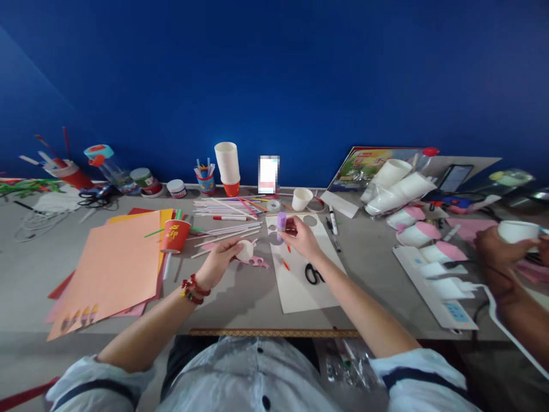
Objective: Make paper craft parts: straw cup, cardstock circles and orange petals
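Note:
My left hand, with a beaded bracelet at its wrist, pinches a small white paper circle. Between the fingers of my right hand stands a purple glue stick, held upright. Under my right hand lies a white sheet with round holes cut in it. Black-handled scissors rest on that sheet, partly hidden by my right forearm. Two small orange pieces lie there too. A pink paper scrap with holes sits just below the paper circle.
Straws and a red paper cup lie left of centre, beside stacked coloured paper. A white cup stands behind the sheet. On the right are a power strip, pink-ended cups and another person's hands holding a cup.

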The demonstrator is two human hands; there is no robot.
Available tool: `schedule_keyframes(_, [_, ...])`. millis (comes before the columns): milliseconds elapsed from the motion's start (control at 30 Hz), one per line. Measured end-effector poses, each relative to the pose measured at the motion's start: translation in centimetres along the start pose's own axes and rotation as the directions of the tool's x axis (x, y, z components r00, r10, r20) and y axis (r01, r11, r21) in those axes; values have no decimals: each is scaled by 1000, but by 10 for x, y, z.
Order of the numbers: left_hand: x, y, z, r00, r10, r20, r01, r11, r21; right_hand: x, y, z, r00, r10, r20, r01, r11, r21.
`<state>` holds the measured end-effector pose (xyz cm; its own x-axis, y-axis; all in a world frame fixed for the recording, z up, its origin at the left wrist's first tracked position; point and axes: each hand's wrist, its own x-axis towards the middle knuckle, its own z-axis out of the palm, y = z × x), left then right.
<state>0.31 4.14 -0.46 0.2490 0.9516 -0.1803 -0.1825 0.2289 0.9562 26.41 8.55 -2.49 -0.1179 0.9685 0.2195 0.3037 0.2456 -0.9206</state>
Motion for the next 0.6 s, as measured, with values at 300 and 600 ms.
schedule_keyframes(300, [-15,-3,11,1000,16,17,-17,1000,15,-5,17,15,999,37,-16,-39,986,-161])
schedule_keyframes(600, [-19,2,19,922,-289,257,377,819,-432,-32,-16,7,964,-143,-223,62,940,-336])
